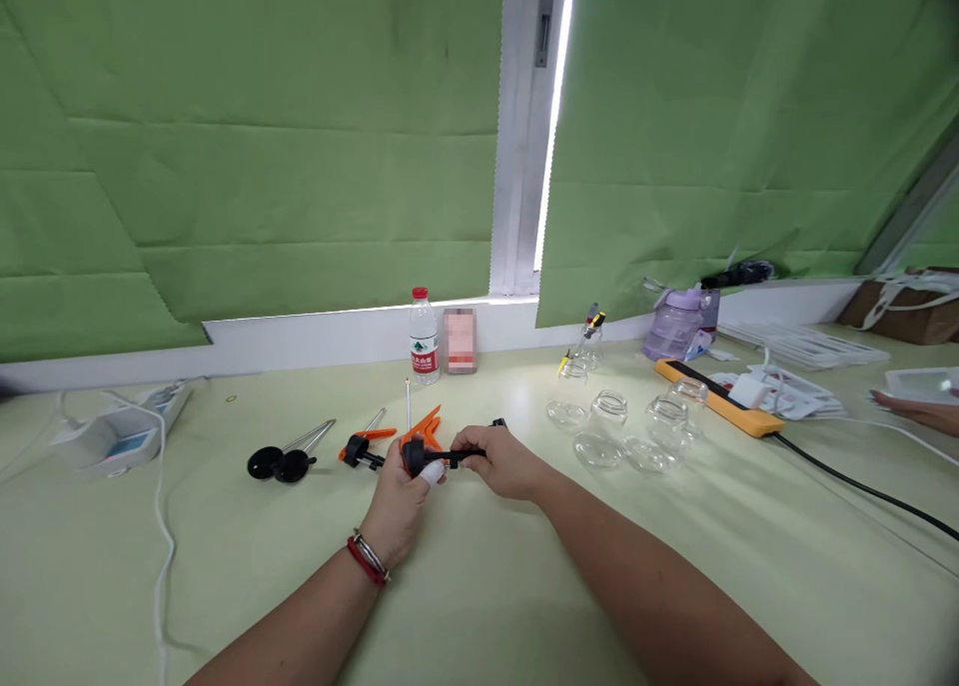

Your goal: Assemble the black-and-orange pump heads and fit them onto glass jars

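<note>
Two hands of ours meet over the table (pixel 479 586) around one black piece (pixel 413 456). Our left hand (pixel 397 506), with a white covering on the thumb and bracelets (pixel 367 558) at the wrist, curls its fingers about the thick, rounded end. Our right hand (pixel 505 463) pinches the slimmer part between thumb and fingertips, its other fingers folded in. Orange parts (pixel 424 428) stick up just behind our left hand; we cannot tell whether they join the black piece.

Just left of that hand we see an orange-and-black piece (pixel 358 452) on the table, and farther left two black discs (pixel 280 464) with metal rods. Beyond our hands stands a red-capped bottle (pixel 425 344), with a pinkish box (pixel 460 342) beside it. To our right we have clear jars (pixel 608 411), then an orange-and-black power strip (pixel 719 399). Near the right edge shows another person's hand (pixel 918 410).
</note>
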A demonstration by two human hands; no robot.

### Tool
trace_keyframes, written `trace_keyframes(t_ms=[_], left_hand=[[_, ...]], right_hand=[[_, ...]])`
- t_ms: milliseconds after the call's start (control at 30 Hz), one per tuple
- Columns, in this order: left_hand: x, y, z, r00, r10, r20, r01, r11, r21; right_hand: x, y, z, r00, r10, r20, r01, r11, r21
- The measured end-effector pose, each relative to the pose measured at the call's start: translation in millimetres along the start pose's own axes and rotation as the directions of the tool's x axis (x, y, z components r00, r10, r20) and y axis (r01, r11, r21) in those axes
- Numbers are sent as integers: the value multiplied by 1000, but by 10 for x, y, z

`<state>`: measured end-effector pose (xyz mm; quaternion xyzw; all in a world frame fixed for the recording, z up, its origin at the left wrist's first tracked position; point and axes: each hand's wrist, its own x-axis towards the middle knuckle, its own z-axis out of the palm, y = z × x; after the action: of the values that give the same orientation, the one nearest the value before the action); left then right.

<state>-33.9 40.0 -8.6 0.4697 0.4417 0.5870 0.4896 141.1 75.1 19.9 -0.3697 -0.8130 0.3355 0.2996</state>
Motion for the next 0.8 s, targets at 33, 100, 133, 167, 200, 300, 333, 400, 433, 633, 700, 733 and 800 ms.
trace_keyframes(t_ms=[33,100,133,167,200,300,333,400,433,633,700,733,800], left_hand=[[-1,4,0,1000,1,-5,-1,1000,-1],[-8,15,4,1000,1,-16,-1,1000,-8],[-13,22,8,1000,-2,-18,2,1000,-12],[-19,30,13,1000,-7,-20,7,1000,-18],[-24,38,19,1000,-13,-20,13,1000,-26],[-38,61,36,999,-34,-18,33,997,-65],[-42,69,41,999,-38,-17,37,996,-77],[-49,86,50,999,-40,-15,39,995,-87],[-53,95,53,999,-42,-15,41,995,-86],[-93,127,63,996,-78,-37,75,994,-75],[-103,128,59,995,-90,-31,88,994,-69],[-107,129,57,995,-92,-28,90,994,-65],[-114,137,55,996,-88,-29,86,994,-61]], right_hand=[[1,3,7,1000,0,-5,0,1000,0],[1,2,12,1000,-2,-2,2,1000,11],[0,-2,10,1000,-2,4,2,1000,24],[-2,-8,6,1000,1,10,-1,999,39],[-3,-15,0,1000,5,16,-6,998,56],[-6,-33,-13,999,20,26,-22,996,91],[-6,-35,-14,999,23,26,-25,995,97],[-6,-39,-10,1000,19,18,-21,995,102],[-7,-43,-5,1000,13,9,-14,995,100],[-23,-107,31,996,-89,-2,89,995,41],[-27,-127,43,996,-86,-6,86,996,26],[-28,-133,48,997,-82,-10,82,996,22],[-30,-138,60,996,-85,-15,85,996,26]])
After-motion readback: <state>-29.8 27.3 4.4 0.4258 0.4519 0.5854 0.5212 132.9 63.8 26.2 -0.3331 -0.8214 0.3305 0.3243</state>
